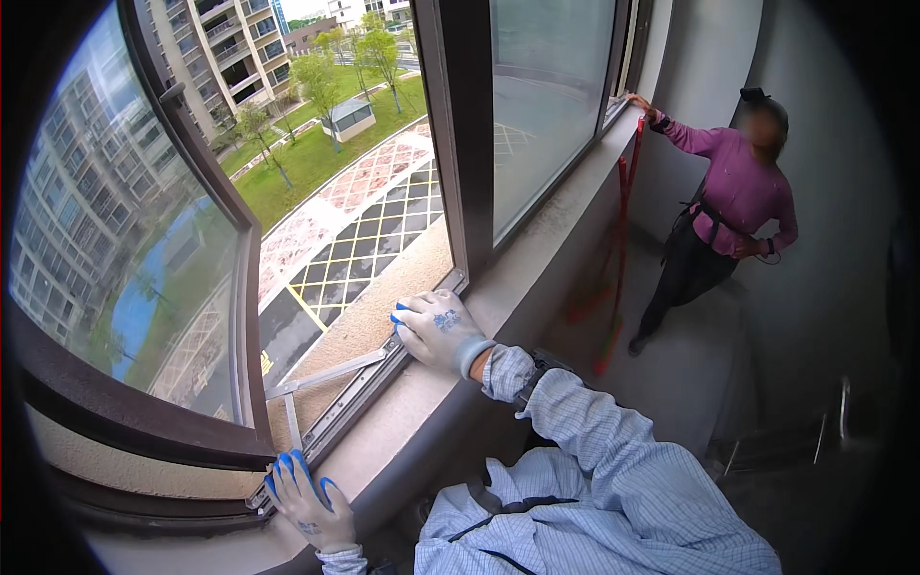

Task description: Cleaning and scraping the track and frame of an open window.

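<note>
My right hand (440,332), in a white work glove with blue fingertips, curls its fingers over the lower rail of the window frame (352,402). A metal friction stay (327,375) links that rail to the outward-swung casement sash (241,309). Near the stay's lower end, my left hand (310,503), gloved the same way, lies on the corner of the frame. Its fingers point towards the sash's bottom edge and its thumb stands apart. Below the rail runs a bare plastered sill (402,438).
A person in a pink top (747,172) stands at the far end, one hand on the window ledge. Red-handled brooms (624,215) lean against the wall beneath a fixed pane (550,100). Outside, far below, are a paved road (366,244) and lawn (402,108).
</note>
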Tool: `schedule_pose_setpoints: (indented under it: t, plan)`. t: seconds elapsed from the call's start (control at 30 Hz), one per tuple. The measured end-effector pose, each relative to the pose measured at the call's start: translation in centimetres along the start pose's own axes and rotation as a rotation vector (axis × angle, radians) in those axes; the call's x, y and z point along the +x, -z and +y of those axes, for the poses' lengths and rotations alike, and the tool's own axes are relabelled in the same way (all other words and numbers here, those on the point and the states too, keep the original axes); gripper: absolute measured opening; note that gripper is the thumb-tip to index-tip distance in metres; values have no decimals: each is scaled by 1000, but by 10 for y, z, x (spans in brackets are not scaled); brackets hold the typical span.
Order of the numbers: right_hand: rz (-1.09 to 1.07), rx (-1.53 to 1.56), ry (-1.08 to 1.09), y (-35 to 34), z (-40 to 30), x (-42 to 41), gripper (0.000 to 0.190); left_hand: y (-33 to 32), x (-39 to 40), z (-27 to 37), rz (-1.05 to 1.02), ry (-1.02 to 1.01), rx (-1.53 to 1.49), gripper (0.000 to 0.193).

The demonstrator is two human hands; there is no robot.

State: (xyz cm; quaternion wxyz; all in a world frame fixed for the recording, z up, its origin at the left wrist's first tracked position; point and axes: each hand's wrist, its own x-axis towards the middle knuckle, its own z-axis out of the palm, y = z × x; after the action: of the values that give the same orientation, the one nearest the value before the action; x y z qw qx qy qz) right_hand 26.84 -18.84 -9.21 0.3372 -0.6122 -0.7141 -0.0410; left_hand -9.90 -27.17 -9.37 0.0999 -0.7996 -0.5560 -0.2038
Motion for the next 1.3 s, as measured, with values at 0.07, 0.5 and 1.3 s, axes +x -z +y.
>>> schedule_pose_setpoints:
  t: [0.07,0.5,1.3]
  plan:
    - [52,8,43,0,-1,0,30,0,1,1,7,3,-6,67]
    - [-45,1,-39,-1,-2,-3,33,16,6,12,115,-41,-45,53]
    - [-28,9,0,-2,1,-7,30,16,4,10,165,-93,-37,55]
